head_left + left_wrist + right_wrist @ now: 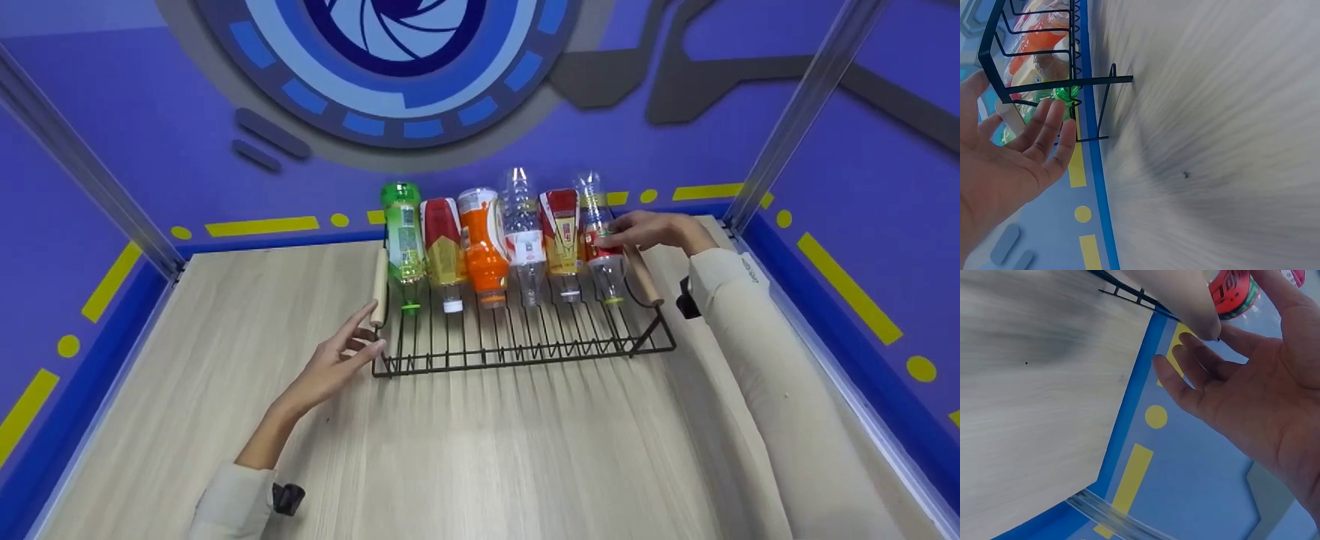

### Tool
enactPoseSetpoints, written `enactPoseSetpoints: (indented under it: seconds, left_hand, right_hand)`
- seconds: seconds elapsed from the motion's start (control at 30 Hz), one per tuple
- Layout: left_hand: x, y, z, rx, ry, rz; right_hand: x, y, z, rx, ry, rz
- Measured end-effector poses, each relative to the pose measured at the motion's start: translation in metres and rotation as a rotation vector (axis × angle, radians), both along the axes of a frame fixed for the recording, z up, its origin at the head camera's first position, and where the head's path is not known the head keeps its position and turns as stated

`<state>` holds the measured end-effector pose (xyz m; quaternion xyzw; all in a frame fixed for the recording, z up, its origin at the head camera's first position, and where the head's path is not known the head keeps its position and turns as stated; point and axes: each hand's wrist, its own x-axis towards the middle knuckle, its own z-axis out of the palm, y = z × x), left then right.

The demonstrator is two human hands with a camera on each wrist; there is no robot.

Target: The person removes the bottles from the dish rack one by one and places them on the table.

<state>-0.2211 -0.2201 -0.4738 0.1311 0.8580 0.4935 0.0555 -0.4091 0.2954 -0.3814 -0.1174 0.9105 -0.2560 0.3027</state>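
A black wire rack (517, 356) with wooden side handles stands on the table. Several bottles lie side by side across it, necks toward me. At the right end is a clear bottle with a red label (604, 247). My right hand (651, 229) touches that bottle's side at the label, its thumb over the red band and its other fingers loosely spread beside the right handle (1185, 298). My left hand (337, 364) is at the rack's front left corner, fingertips right at the lower end of the left handle (379, 289).
Left of the red-labelled bottle lie a red-and-yellow bottle (561, 232), a clear white-labelled one (524, 247), an orange one (486, 251), another red-and-yellow one (445, 247) and a green one (405, 240). Purple panels (480, 154) wall the wooden table (480, 450) behind and at both sides.
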Motion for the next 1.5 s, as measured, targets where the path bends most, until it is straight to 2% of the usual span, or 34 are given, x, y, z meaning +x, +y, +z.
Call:
enactPoseSetpoints:
  seconds: [0.13, 0.3, 0.57, 0.8, 0.97, 1.1, 1.3, 1.37, 1.5]
  left_hand:
    - [-0.003, 0.000, 0.000, 0.002, -0.053, -0.031]
    - [-0.001, 0.000, -0.001, 0.001, -0.113, -0.034]
    - [0.000, 0.001, 0.000, -0.073, -0.084, 0.017]
    - [0.001, 0.002, -0.001, -0.059, -0.088, 0.010]
    - [0.001, 0.003, -0.001, -0.054, -0.087, 0.015]
    - [0.001, 0.003, -0.001, -0.040, -0.084, 0.012]
    - [0.000, 0.002, -0.002, -0.031, -0.078, 0.004]
    - [-0.001, 0.001, -0.003, -0.036, -0.074, 0.008]
    - [-0.004, 0.000, -0.002, -0.048, -0.062, 0.008]
  right_hand:
    - [0.000, -0.006, 0.000, 0.003, 0.021, -0.033]
    - [0.001, -0.011, 0.000, -0.020, 0.056, -0.083]
    - [0.004, -0.013, -0.001, -0.027, 0.080, -0.128]
    - [0.006, -0.012, -0.005, -0.037, 0.127, -0.174]
    - [0.003, -0.013, -0.005, 0.025, 0.223, -0.186]
    - [-0.001, -0.013, -0.005, 0.053, 0.250, -0.227]
    - [0.006, -0.009, 0.000, -0.026, 0.253, -0.283]
    - [0.009, -0.009, 0.001, -0.055, 0.258, -0.275]
    - [0.016, -0.008, 0.002, -0.116, 0.203, -0.265]
